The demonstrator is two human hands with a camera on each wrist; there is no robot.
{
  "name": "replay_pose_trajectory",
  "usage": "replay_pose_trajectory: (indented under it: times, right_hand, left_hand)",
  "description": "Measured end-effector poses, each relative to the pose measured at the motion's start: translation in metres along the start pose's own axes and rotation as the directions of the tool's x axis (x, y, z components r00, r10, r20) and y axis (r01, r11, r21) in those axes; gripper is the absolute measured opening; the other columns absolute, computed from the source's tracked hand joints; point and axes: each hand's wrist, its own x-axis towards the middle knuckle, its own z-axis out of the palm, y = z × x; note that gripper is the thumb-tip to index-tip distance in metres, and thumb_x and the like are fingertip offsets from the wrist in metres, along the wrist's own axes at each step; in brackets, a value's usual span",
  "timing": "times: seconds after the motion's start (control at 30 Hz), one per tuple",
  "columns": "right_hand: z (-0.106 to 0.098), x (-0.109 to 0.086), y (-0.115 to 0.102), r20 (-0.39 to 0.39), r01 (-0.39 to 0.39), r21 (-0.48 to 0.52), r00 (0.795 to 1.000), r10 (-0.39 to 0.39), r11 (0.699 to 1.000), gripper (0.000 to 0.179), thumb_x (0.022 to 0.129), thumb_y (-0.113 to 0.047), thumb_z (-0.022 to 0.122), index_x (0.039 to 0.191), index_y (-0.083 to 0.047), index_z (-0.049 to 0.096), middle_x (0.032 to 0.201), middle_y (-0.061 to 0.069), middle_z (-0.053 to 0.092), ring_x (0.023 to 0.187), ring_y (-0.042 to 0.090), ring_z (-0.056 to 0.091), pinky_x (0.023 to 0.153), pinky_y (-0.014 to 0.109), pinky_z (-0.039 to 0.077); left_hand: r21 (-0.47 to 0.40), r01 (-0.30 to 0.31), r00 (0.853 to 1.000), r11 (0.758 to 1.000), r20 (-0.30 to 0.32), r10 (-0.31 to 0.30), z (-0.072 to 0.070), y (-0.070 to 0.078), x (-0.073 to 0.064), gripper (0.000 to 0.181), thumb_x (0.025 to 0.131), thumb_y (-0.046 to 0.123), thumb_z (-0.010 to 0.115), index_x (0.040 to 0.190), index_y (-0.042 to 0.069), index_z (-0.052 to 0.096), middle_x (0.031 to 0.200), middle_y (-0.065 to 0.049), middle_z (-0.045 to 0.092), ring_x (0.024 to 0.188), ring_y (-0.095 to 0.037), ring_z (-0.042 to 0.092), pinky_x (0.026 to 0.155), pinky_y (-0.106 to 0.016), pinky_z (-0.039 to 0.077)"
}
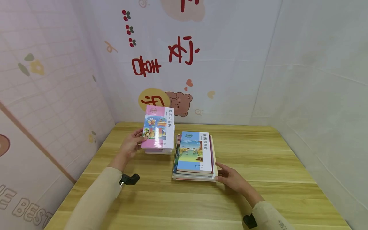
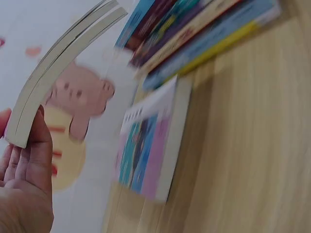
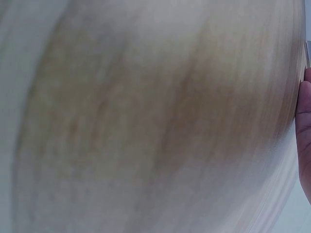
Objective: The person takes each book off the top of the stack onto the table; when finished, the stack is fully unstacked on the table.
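My left hand (image 1: pixel 132 143) grips a pink-and-white book (image 1: pixel 158 127) by its left edge, thumb on the cover. It is raised above another book (image 1: pixel 158 151) on the table. In the left wrist view the held page edges show two layers, and the lower book (image 2: pixel 146 145) is separate from them. A stack of books (image 1: pixel 195 176) stands to the right, a blue-and-white book (image 1: pixel 193 151) on top. My right hand (image 1: pixel 233 179) touches the stack's lower right side with its fingertips; only part of this hand (image 3: pixel 304 131) shows in the right wrist view.
The wooden table (image 1: pixel 253 153) meets a printed cloth backdrop (image 1: pixel 230 64) at the back. A cloth wall (image 1: pixel 43 95) rises on the left and another (image 1: pixel 325 95) on the right. Both wrists wear black devices (image 1: pixel 130 179).
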Motion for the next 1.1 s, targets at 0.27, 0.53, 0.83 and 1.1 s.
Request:
replay_pose_trajectory:
  times: [0.27, 0.53, 0.83, 1.1]
  right_hand:
    - [0.000, 0.002, 0.003, 0.002, 0.004, 0.001, 1.000, -0.004, 1.000, 0.069, 0.093, -0.021, 0.071, 0.153, -0.006, 0.038, 0.127, 0.022, 0.060, 0.118, 0.036, 0.058, 0.093, 0.046, 0.051]
    - [0.000, 0.004, 0.005, -0.013, -0.007, -0.025, 1.000, 0.006, 1.000, 0.070, 0.093, -0.022, 0.072, 0.152, -0.007, 0.039, 0.127, 0.022, 0.061, 0.117, 0.035, 0.058, 0.093, 0.047, 0.051]
    - [0.000, 0.004, 0.007, -0.002, 0.017, -0.021, 1.000, -0.017, 1.000, 0.071, 0.093, -0.024, 0.071, 0.153, -0.005, 0.038, 0.128, 0.024, 0.060, 0.118, 0.037, 0.058, 0.093, 0.047, 0.051]
    - [0.001, 0.003, 0.003, 0.002, 0.023, -0.005, 1.000, -0.023, 1.000, 0.070, 0.093, -0.021, 0.071, 0.152, -0.003, 0.038, 0.126, 0.024, 0.061, 0.117, 0.037, 0.058, 0.091, 0.045, 0.052]
  left_hand:
    - [-0.012, 0.039, 0.997, 0.999, -0.061, -0.040, -0.047, 0.012, 0.007, 0.066, 0.098, 0.000, 0.058, 0.155, 0.004, 0.026, 0.115, 0.004, 0.054, 0.085, -0.009, 0.064, 0.070, -0.022, 0.055]
    - [0.007, 0.086, 0.992, 0.996, -0.095, -0.085, -0.080, 0.009, 0.012, 0.070, 0.099, 0.001, 0.058, 0.158, 0.006, 0.021, 0.121, 0.004, 0.048, 0.089, -0.007, 0.061, 0.075, -0.022, 0.054]
    - [0.020, 0.133, 0.986, 0.991, -0.106, -0.130, -0.107, 0.001, 0.013, 0.073, 0.098, 0.003, 0.059, 0.159, 0.008, 0.019, 0.115, 0.006, 0.051, 0.087, -0.008, 0.060, 0.072, -0.023, 0.054]
    - [0.070, 0.189, 0.974, 0.979, -0.144, -0.178, -0.124, -0.003, 0.014, 0.073, 0.099, 0.004, 0.058, 0.160, 0.009, 0.018, 0.116, 0.005, 0.052, 0.083, -0.007, 0.061, 0.070, -0.022, 0.051]
